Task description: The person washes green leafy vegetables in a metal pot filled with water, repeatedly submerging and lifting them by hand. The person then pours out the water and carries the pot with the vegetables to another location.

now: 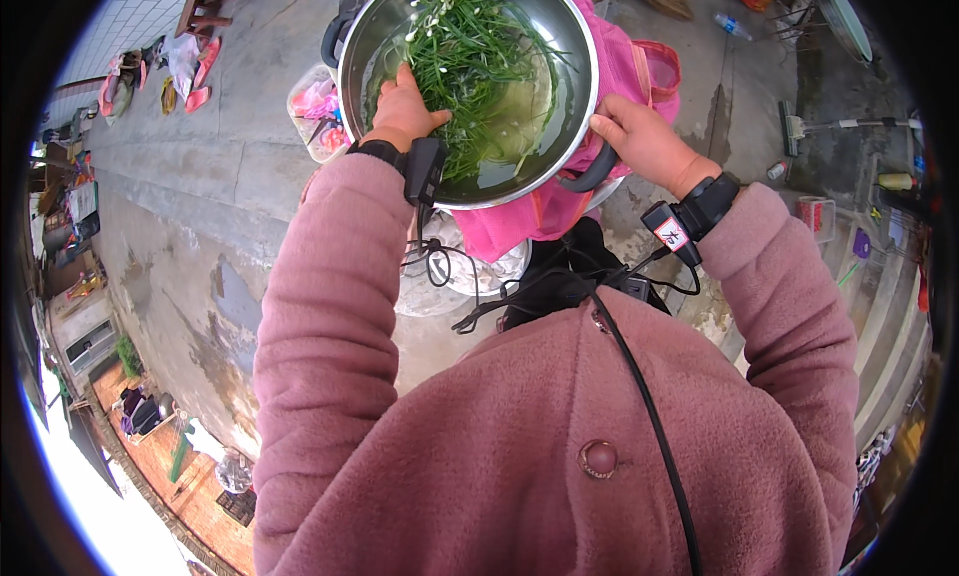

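Observation:
A round steel basin [577, 48] with dark handles holds water and a bunch of long thin greens [465, 61] with small white buds or flowers, probably flowering chives. Inside its left part, my left hand [403, 109] rests on the greens, thumb spread away from the fingers; some fingertips are hidden among the leaves. My right hand [644, 141] grips the basin's right rim, its thumb on top and its other fingers mostly out of sight, just above the black handle [591, 169]. Under the basin lies bright pink cloth [489, 234], perhaps a bag.
A clear plastic tub [302, 106] of pink items stands left of the basin. Below the pink cloth is a pale round container [489, 268]. Black cables [519, 288] hang from my wrist devices across my front. A squeegee [792, 131] and concrete steps [879, 306] are at right.

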`<state>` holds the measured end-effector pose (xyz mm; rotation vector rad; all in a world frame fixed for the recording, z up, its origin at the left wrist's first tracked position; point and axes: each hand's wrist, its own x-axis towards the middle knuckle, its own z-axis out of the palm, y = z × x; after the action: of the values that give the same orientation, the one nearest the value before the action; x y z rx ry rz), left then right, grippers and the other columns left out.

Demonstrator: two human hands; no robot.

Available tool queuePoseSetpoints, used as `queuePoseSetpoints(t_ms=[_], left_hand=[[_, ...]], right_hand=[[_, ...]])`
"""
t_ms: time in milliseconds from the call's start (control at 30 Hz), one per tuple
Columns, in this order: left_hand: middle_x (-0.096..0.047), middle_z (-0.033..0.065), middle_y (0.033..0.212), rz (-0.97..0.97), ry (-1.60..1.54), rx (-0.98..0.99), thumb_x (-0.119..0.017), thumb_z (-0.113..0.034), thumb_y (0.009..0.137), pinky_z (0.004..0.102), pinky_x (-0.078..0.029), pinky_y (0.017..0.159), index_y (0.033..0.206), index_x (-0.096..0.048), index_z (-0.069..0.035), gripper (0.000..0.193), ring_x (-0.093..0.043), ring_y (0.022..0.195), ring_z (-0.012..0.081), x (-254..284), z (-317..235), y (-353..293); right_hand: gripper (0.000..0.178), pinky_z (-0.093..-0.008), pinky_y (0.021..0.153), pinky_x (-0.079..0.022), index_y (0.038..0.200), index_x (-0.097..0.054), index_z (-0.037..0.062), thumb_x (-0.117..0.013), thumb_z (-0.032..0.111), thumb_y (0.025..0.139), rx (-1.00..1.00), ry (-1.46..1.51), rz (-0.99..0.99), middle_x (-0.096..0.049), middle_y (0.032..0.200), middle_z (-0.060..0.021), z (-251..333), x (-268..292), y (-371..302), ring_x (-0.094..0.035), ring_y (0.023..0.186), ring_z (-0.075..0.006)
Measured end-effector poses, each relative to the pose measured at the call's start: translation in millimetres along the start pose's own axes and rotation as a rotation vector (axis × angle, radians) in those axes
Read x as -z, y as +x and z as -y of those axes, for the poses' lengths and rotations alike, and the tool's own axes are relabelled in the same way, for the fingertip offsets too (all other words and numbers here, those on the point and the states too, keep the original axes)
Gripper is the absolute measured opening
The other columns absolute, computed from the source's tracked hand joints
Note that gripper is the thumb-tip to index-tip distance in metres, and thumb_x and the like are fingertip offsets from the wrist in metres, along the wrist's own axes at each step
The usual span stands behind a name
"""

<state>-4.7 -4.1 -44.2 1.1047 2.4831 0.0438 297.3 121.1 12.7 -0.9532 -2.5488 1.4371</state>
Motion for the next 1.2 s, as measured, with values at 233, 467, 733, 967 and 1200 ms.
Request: queuePoseSetpoints(t_ms=[233,467,733,967,1200], left_hand=[[-0.051,0.0248,0.123,-0.013,-0.088,-0.094,-0.087,-0.039,0.057,0.0397,-0.043,0.098,0.134,-0.033,0.002,0.103,-0.051,0.115,0.0379,-2,15,18],[-0.06,0.0248,0.113,-0.032,-0.168,-0.096,-0.087,-0.04,0.059,0.0358,-0.046,0.092,0.124,-0.049,0.006,0.088,-0.06,0.106,0.0336,0,25,24],[-0.068,0.0149,0.098,0.077,-0.29,-0.187,-0.084,-0.021,0.061,0.0328,-0.048,0.084,0.112,-0.059,0.001,0.061,-0.065,0.092,0.0255,32,13,9],[-0.068,0.0108,0.094,0.022,-0.508,-0.188,-0.08,-0.013,0.063,0.0303,-0.05,0.078,0.108,-0.059,0.001,0.051,-0.065,0.085,0.0206,106,4,-28],[-0.066,0.0068,0.093,-0.104,-0.611,-0.347,-0.069,0.0,0.071,0.0256,-0.05,0.072,0.111,-0.057,0.002,0.041,-0.063,0.079,0.0139,164,-15,-49]], right_hand=[[0.025,-0.0418,0.068,-0.045,0.089,-0.055,-0.0002,-0.053,0.025,0.091,-0.011,0.001,-0.005,-0.061,0.08,-0.0194,0,-1,-1,-0.058,0.076,-0.0355],[0.025,-0.0412,0.069,-0.046,0.089,-0.056,-0.0002,-0.053,0.025,0.092,-0.011,-0.009,-0.001,-0.061,0.079,-0.0179,0,-1,-1,-0.059,0.076,-0.0341],[0.025,-0.0408,0.069,-0.046,0.089,-0.057,-0.0003,-0.053,0.024,0.091,-0.01,-0.033,-0.007,-0.062,0.079,-0.0177,4,1,0,-0.06,0.076,-0.0335],[0.026,-0.0416,0.071,-0.046,0.092,-0.058,-0.0002,-0.053,0.025,0.091,0.01,-0.03,-0.041,-0.062,0.083,-0.0199,-1,-2,-2,-0.059,0.078,-0.0353],[0.026,-0.0421,0.071,-0.046,0.092,-0.058,-0.0008,-0.053,0.025,0.09,0.012,-0.037,-0.04,-0.061,0.083,-0.0206,-3,-4,0,-0.059,0.079,-0.0368]])
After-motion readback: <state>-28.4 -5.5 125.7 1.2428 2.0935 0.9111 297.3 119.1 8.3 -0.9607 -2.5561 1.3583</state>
